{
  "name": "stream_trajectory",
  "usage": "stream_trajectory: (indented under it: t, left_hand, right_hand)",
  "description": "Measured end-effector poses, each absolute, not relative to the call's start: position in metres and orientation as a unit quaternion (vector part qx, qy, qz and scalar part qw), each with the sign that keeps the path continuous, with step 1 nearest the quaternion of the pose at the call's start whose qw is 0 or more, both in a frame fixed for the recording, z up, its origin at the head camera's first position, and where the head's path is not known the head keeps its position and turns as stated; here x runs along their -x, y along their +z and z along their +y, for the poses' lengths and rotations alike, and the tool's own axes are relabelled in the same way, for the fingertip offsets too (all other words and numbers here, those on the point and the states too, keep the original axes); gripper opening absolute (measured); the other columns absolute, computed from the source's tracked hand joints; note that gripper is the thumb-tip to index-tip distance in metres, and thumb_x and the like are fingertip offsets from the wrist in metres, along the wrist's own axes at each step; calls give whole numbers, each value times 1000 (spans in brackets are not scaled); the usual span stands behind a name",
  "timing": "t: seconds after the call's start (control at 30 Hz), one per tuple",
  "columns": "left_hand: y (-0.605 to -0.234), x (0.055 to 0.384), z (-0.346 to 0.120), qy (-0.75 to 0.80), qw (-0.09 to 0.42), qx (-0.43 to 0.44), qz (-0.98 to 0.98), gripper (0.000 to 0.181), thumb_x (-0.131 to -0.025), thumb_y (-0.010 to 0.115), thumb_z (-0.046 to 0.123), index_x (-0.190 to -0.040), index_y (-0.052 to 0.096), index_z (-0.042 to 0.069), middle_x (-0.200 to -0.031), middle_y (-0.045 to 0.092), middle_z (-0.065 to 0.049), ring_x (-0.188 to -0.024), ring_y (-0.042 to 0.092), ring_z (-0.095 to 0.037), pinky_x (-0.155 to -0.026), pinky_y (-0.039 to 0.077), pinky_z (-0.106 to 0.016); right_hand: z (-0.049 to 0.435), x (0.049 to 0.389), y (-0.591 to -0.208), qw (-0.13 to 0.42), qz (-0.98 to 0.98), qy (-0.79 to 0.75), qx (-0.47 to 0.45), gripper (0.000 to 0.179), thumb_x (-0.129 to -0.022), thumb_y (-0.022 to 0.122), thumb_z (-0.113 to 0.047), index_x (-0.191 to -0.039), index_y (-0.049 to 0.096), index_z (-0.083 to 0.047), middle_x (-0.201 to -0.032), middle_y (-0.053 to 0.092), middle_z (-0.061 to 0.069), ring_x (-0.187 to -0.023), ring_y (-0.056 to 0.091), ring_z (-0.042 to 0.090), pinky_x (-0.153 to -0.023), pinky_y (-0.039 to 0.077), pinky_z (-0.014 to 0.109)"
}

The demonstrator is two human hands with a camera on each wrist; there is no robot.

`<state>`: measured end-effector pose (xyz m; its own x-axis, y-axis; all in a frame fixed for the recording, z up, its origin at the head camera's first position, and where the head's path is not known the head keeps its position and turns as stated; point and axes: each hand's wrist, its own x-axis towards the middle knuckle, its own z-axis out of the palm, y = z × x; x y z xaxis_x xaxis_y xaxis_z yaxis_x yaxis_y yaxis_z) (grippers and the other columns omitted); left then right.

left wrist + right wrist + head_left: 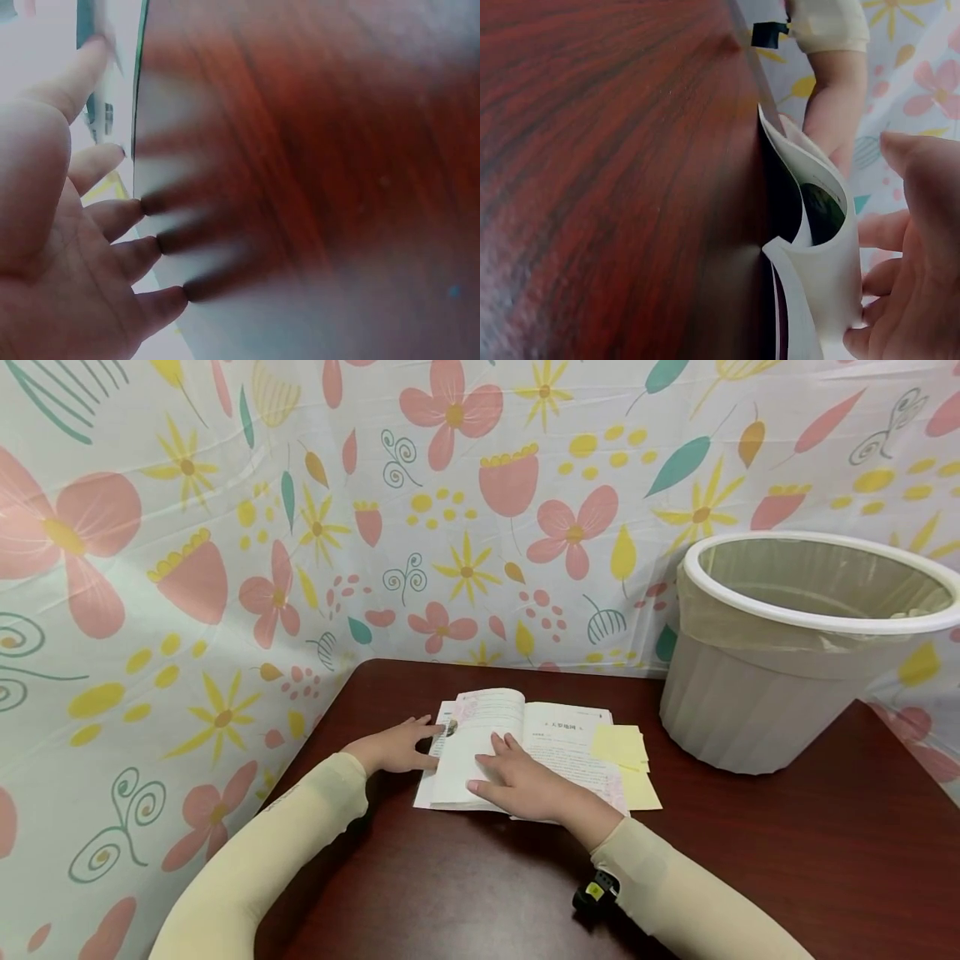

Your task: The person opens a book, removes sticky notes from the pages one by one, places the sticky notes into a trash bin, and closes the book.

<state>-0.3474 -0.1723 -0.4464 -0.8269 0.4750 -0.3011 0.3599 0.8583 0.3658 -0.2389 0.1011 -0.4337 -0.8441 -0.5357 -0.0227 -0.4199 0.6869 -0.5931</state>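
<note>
An open book (pixel 566 739) with printed pages lies on the dark table, its left pages arching up near the middle. At its left edge my left hand (pixel 393 747) rests with fingers spread; in the left wrist view the fingertips (pixel 176 298) reach down to the tabletop beside the paper. My right hand (pixel 528 783) lies over the middle of the book, fingers extended. From the right wrist, its fingertips (pixel 874 289) touch the curved page (pixel 825 277). Yellow sticky notes (pixel 618 743) poke out from the book's right side.
A grey waste bin (pixel 750 702) with a white rim and a plastic liner stands at the table's right rear. A flower-patterned curtain (pixel 465 527) hangs behind and to the left. Dark wooden table (pixel 450 885) surface extends in front of the book.
</note>
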Motion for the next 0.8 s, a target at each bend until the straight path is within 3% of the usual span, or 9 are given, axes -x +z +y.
stream_trajectory:
  t: [0.17, 0.43, 0.6, 0.8]
  left_hand:
    - [-444, 346, -172, 158, 198, -216, 943, 82, -94, 66, 55, -163, 32, 27, -174, 18, -10, -161, 11, -38, -127, 22, -58]
    - [-435, 339, -166, 163, 198, -218, 942, 64, -101, 57, 33, -161, 37, 29, -172, 21, -12, -159, 16, -43, -126, 24, -60]
    - [-434, 337, -160, 148, 193, -225, 944, 63, -105, 53, 47, -162, 35, 28, -172, 21, -12, -159, 18, -43, -126, 23, -59]
    - [-434, 339, -148, 118, 181, -238, 947, 71, -101, 59, 52, -163, 34, 27, -172, 23, -12, -159, 24, -34, -127, 26, -54]
  right_hand:
    - [105, 240, -435, 107, 909, -288, 281, 71, -103, 53, -56, -151, 51, -3, -169, 23, 21, -161, 4, 42, -129, 16, 57]
    - [113, 246, -439, 137, 891, -306, 307, 67, -101, 59, -52, -150, 54, -7, -169, 27, 14, -162, -1, 39, -129, 14, 58]
    - [117, 248, -440, 150, 881, -322, 311, 65, -101, 60, -52, -149, 56, -9, -170, 27, 12, -162, -2, 37, -129, 14, 58]
    - [121, 248, -438, 154, 871, -345, 313, 60, -101, 62, -49, -146, 59, -9, -169, 31, 12, -162, 2, 38, -128, 15, 59]
